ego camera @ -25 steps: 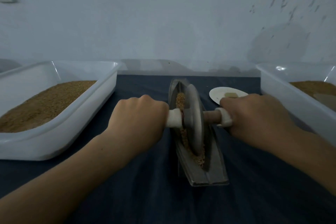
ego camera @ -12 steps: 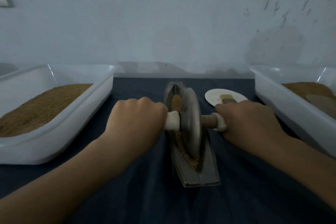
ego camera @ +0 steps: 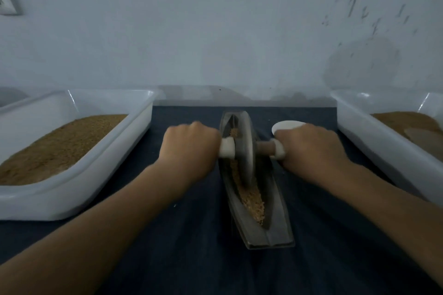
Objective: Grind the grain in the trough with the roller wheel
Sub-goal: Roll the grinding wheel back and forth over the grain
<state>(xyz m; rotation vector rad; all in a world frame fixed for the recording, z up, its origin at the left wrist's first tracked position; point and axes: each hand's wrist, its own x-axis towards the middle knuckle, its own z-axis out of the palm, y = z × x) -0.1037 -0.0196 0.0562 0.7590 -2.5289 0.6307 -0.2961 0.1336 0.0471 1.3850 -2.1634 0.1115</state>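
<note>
Rolled farther up the trough [ego camera: 275, 227], the wheel [ego camera: 243, 148] exposes crushed grain [ego camera: 251, 201] nearside. Left hand [ego camera: 189, 148] and right hand [ego camera: 311, 148] clench the axle [ego camera: 263, 148] ends, apparently keeping it upright and evenly loaded.

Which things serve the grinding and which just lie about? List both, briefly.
In use: wheel, trough, grain in it, left hand and right hand gripping the wheel's handles.
Lying about: left tub, right tub, dish behind the right hand.
</note>
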